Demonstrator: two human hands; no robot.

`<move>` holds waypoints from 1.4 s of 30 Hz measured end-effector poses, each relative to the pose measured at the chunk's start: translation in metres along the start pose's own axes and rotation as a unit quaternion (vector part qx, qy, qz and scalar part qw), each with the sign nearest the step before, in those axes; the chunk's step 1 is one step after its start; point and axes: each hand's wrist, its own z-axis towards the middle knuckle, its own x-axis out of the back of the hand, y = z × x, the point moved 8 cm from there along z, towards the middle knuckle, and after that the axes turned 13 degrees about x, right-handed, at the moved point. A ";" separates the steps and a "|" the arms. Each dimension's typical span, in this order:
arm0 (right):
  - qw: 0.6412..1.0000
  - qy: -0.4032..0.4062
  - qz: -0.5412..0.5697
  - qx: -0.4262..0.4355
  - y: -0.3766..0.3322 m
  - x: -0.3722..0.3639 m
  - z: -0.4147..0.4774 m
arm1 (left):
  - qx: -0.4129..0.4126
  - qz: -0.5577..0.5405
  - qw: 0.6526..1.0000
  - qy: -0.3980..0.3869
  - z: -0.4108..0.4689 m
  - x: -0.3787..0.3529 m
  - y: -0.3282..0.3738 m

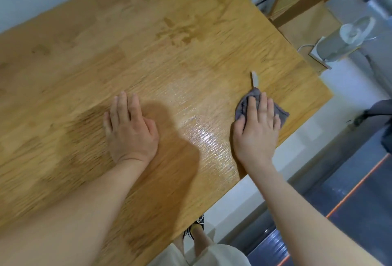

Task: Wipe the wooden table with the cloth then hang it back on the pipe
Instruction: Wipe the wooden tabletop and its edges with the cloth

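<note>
Both hands are down on the light brown wooden table (169, 42): the left hand (131, 127), centre of the frame, lies flat and open, palm on bare wood, holding nothing. Right of centre, the right hand (257, 126) presses with fingers spread on the crumpled grey cloth (244, 106), near the table's right edge. A pale tag (255, 79) trails from the cloth's upper end, and wet sheen glints between the hands.

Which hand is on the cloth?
The right hand, pressing the grey cloth flat near the table's edge; the left hand rests bare on the wood.
</note>
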 end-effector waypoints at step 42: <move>0.981 -0.069 -0.027 0.178 0.041 0.004 0.039 | 0.027 0.095 0.993 -0.064 0.006 0.000 0.006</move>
